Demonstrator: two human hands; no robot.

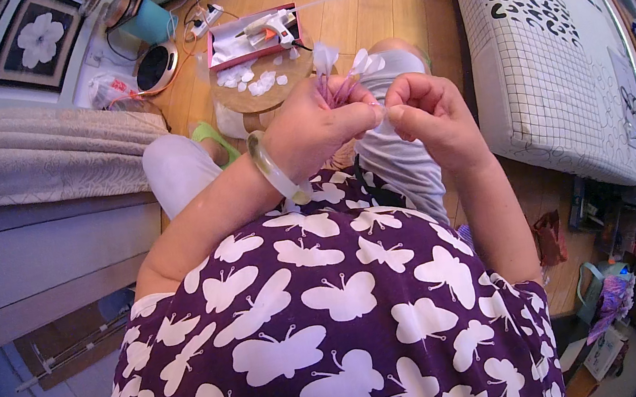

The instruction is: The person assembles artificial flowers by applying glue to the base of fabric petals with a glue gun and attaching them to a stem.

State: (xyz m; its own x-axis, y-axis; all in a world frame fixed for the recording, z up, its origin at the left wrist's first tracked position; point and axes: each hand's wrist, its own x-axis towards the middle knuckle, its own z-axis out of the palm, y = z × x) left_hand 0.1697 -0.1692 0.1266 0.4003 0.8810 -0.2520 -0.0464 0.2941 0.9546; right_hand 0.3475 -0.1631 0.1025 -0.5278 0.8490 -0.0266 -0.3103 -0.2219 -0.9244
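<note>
My left hand [315, 122] is closed around a few thin purple stems [336, 92] tipped with white petals [325, 57], which stand up above the fingers. The thumb presses toward the fingertips. Close beside it on the right, my right hand [432, 113] has its fingers curled and its thumb and forefinger pinched together. Between the two sets of fingertips shows a small pale, translucent bit, too small to name. Beyond my hands, loose white petals [261, 84] are scattered on a round tan stool top [231, 101].
A pink-edged box [237, 27] holding a white glue gun [273, 26] rests at the stool's far side. A bed with a patterned cover [544, 69] stands on the right. At left are a grey curtain [43, 152], a power strip [207, 19] with cords and a round dark device [156, 67].
</note>
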